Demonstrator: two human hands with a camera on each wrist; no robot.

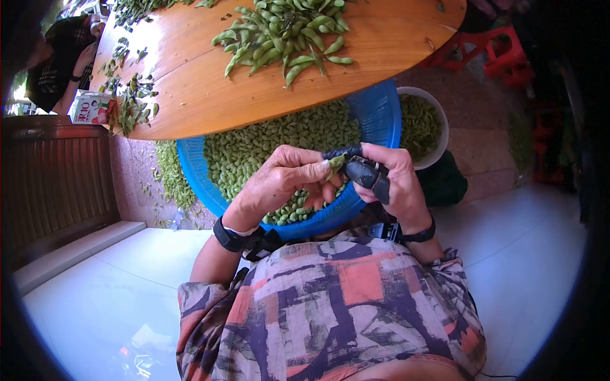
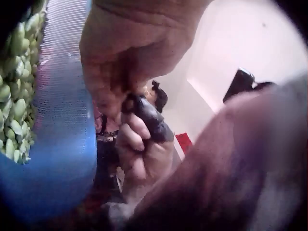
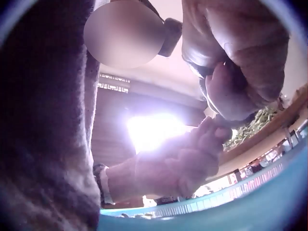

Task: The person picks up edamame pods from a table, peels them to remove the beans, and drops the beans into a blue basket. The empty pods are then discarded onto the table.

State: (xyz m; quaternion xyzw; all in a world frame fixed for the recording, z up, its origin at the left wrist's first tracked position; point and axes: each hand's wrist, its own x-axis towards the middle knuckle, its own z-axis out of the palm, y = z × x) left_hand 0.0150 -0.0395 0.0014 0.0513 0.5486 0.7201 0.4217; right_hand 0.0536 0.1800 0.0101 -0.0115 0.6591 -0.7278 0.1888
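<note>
Over a blue basket [image 1: 381,117] of shelled green beans [image 1: 273,143], both hands meet at one green soybean pod [image 1: 336,164]. The left hand [image 1: 286,181] pinches it between thumb and fingers. From the other side, the right hand [image 1: 401,184] holds the pod's end, its fingers curled. Black wrapping covers the right index finger, and a black cover [image 1: 364,171] sits on the right thumb. That thumb cover [image 2: 153,118] also shows in the left wrist view, below the left hand [image 2: 139,48]. In the right wrist view, the right hand [image 3: 236,53] hides the pod.
A wooden table [image 1: 184,95] overhangs the basket's far side, bearing a heap of unshelled pods [image 1: 279,38] and leaf scraps [image 1: 133,101]. A white bucket [image 1: 438,114] of empty-looking pods stands right of the basket. More husks [image 1: 175,178] lie on the floor at left. Red stools [image 1: 508,54] stand behind.
</note>
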